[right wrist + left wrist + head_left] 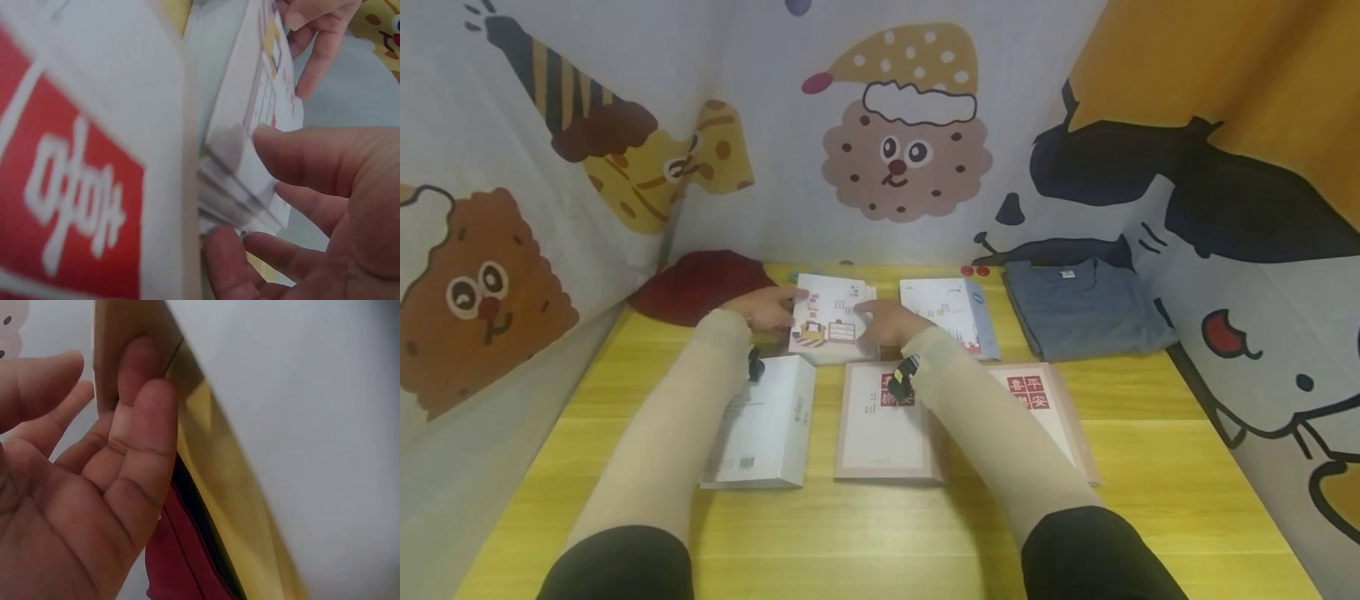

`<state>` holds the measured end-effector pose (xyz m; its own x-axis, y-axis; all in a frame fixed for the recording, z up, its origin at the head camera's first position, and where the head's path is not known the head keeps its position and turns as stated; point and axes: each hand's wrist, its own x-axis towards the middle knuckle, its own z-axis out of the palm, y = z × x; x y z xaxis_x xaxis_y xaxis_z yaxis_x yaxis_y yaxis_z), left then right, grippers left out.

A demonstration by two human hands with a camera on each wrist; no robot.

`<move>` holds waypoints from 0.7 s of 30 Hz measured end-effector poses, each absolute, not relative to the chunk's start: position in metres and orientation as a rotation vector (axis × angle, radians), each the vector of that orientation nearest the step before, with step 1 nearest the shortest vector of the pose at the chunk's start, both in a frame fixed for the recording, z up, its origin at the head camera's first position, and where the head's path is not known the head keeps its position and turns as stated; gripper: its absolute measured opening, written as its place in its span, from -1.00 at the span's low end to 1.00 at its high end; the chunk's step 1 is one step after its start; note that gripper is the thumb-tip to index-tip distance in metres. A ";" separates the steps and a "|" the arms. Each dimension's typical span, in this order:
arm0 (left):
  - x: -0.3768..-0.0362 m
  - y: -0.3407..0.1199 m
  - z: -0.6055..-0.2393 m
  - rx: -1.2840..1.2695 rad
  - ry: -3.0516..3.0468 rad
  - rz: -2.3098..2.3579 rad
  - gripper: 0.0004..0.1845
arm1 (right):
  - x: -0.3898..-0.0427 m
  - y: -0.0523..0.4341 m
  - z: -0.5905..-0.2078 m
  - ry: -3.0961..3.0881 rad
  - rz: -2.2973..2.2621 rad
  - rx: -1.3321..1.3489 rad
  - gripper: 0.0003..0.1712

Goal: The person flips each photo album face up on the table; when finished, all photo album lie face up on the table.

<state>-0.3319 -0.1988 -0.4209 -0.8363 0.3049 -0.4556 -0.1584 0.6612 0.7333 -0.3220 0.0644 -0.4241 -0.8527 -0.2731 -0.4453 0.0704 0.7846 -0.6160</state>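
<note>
A white book [831, 321] with small coloured drawings on its cover stands between my hands at the table's far middle. My left hand [767, 308] holds its left edge; in the left wrist view two fingertips [145, 365] lie against its beige side. At its right edge, my right hand [887, 323] grips it. The right wrist view has the right thumb [281, 147] on the cover and the other fingers below the layered edges. Close under my wrists are a white book with a barcode [760, 433] and a pink-bordered book with red squares [887, 442].
A second pink-bordered book [1037, 408] lies partly behind my right forearm. Another white book with a blue spine [947, 312] sits right of the held one. A folded grey shirt [1082, 308] is at the far right, a dark red cloth item [700, 283] at the far left.
</note>
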 end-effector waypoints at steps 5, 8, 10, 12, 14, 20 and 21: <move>-0.333 -0.202 -0.421 0.126 2.365 1.036 -0.15 | -0.323 0.058 -0.424 2.438 -0.872 -0.160 -0.06; -0.334 -0.205 -0.422 0.100 2.374 1.019 -0.11 | -0.325 0.055 -0.428 2.455 -0.859 -0.148 -0.05; -0.334 -0.206 -0.422 0.082 2.368 1.024 -0.09 | -0.327 0.053 -0.431 2.471 -0.846 -0.156 -0.05; -0.335 -0.207 -0.423 0.061 2.366 1.025 -0.06 | -0.329 0.052 -0.433 2.487 -0.832 -0.173 -0.04; -0.336 -0.207 -0.424 0.037 2.373 1.021 -0.05 | -0.330 0.051 -0.434 2.497 -0.829 -0.199 -0.04; -0.338 -0.207 -0.425 0.053 2.391 1.037 -0.12 | -0.332 0.050 -0.434 2.506 -0.874 -0.258 -0.06; -0.338 -0.206 -0.425 0.055 2.390 1.046 -0.12 | -0.332 0.050 -0.434 2.508 -0.882 -0.268 -0.06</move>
<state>-0.3385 -0.2063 -0.4252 -0.8606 0.2396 -0.4494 -0.1675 0.7002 0.6941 -0.3319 0.0502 -0.4337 -0.8727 -0.3273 -0.3623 -0.0284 0.7747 -0.6317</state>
